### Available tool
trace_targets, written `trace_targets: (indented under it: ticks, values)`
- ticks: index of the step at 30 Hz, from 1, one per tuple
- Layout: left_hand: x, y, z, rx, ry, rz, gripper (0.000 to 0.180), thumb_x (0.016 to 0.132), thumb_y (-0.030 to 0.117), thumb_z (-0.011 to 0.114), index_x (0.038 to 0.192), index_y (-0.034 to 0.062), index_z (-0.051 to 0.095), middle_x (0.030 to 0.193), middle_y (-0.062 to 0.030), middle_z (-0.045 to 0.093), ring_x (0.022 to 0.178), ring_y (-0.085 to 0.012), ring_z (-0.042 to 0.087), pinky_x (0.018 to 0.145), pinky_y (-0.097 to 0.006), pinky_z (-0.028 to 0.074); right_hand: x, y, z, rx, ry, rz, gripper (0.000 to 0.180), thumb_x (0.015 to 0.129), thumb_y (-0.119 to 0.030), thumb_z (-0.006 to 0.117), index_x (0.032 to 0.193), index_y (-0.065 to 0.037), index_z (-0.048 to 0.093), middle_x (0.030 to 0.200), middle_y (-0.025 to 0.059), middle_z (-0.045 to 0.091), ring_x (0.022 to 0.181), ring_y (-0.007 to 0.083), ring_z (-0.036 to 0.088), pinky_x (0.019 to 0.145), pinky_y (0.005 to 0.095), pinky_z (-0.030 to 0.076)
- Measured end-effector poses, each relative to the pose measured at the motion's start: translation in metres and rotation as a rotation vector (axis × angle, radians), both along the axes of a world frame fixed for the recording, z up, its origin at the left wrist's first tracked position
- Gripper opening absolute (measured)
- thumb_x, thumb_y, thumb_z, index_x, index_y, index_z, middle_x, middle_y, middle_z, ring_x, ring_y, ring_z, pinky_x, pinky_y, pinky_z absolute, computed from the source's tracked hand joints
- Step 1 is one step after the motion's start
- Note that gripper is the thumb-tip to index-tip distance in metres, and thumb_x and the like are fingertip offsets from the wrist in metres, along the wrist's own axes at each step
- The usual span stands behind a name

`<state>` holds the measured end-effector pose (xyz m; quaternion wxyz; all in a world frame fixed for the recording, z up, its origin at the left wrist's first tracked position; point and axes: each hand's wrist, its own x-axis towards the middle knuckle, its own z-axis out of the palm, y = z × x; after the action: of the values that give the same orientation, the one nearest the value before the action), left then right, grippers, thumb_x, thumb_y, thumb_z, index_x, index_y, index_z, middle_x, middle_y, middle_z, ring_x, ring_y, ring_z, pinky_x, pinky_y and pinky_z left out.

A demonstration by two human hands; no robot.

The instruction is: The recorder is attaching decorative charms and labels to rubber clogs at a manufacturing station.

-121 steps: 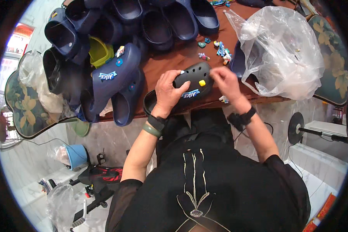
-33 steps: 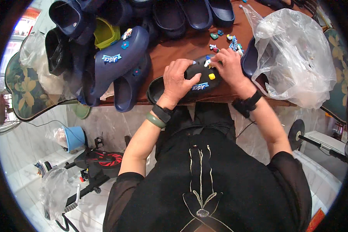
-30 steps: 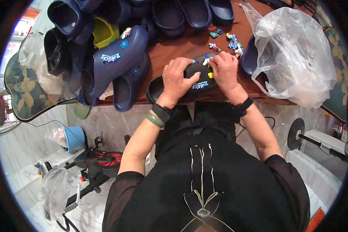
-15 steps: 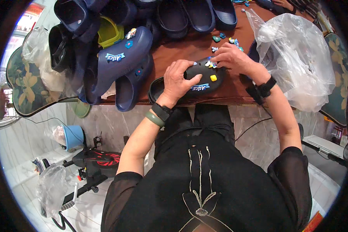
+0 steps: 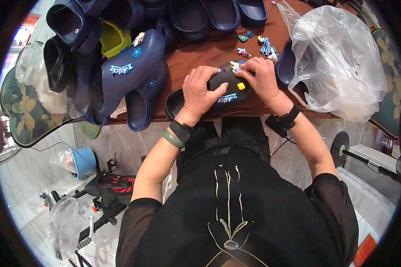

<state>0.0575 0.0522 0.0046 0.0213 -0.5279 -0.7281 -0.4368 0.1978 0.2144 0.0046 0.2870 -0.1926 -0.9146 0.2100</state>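
A dark clog [image 5: 218,81] lies on its sole at the table's near edge, its toe pointing right. My left hand [image 5: 199,91] is wrapped over its upper, thumb and fingers gripping it from both sides. On the toe sit a yellow square charm [image 5: 241,86] and a blue banner charm [image 5: 227,98]. At the far side of the toe my right hand [image 5: 263,79] pinches a small white, blue and yellow shoe charm [image 5: 235,66] against the clog. My fingertips partly cover this charm, so how deep it sits cannot be seen.
Several loose charms [image 5: 244,52] lie beyond the clog. A clear plastic bag [image 5: 343,66] stands at the right, beside a navy clog [image 5: 284,66]. Piled at the left are navy clogs [image 5: 133,62], some decorated, and a lime-green one [image 5: 116,40]. A blue bucket [image 5: 83,160] is on the floor.
My right hand has come down and left onto the charm at the toe, its fingers now closed on it. My left hand keeps its hold on the clog. The whole view has shifted slightly.
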Motion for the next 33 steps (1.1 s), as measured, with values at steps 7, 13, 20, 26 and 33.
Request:
trace_targets:
  ticks: [7,13,20,26,33]
  values:
    - [0.000,0.000,0.001,0.021,-0.062,-0.008,0.036,0.067,0.027,0.078,0.096,0.0121,0.065,0.093,-0.0038,0.064,0.088,-0.0248,0.059,0.073,-0.037,0.044,-0.011,0.051,0.024,-0.072,-0.003,0.398,0.013,0.077,-0.020,0.074,0.083,-0.009,0.073,0.081,0.0052,0.066,0.092,0.0259,0.059,0.077,0.0393,0.046]
    - [0.002,-0.007,0.004,-0.018,-0.025,-0.009,0.036,0.069,0.022,0.079,0.099,0.0090,0.065,0.096,-0.0073,0.065,0.089,-0.0276,0.062,0.077,-0.038,0.048,-0.013,0.039,0.014,-0.011,-0.335,0.270,0.015,0.074,-0.023,0.076,0.080,-0.011,0.070,0.085,0.0018,0.065,0.092,0.0247,0.058,0.079,0.0399,0.046]
    - [-0.001,0.003,0.000,-0.014,-0.025,-0.003,0.036,0.066,0.025,0.078,0.097,0.0124,0.064,0.093,-0.0036,0.063,0.087,-0.0244,0.059,0.073,-0.037,0.044,-0.002,0.025,0.004,-0.223,-0.125,0.095,0.013,0.076,-0.012,0.075,0.087,-0.006,0.070,0.089,0.0074,0.064,0.089,0.0249,0.058,0.080,0.0351,0.044]
    - [-0.007,0.003,0.008,0.043,-0.061,-0.010,0.033,0.069,0.025,0.076,0.095,0.0102,0.065,0.093,-0.0075,0.065,0.088,-0.0282,0.061,0.074,-0.040,0.046,-0.005,0.023,-0.018,-0.690,0.136,0.016,0.022,0.088,-0.017,0.069,0.104,-0.002,0.069,0.102,0.0123,0.067,0.099,0.0218,0.063,0.086,0.0316,0.049]
    - [0.007,-0.010,0.010,-0.167,-0.099,-0.028,0.050,0.070,0.029,0.079,0.111,0.0072,0.059,0.107,-0.0122,0.062,0.100,-0.0321,0.059,0.086,-0.044,0.046,0.045,-0.010,-0.058,-0.634,0.202,-0.189,0.029,0.098,-0.016,0.053,0.120,0.001,0.059,0.120,0.0130,0.060,0.112,0.0246,0.056,0.099,0.0347,0.042]
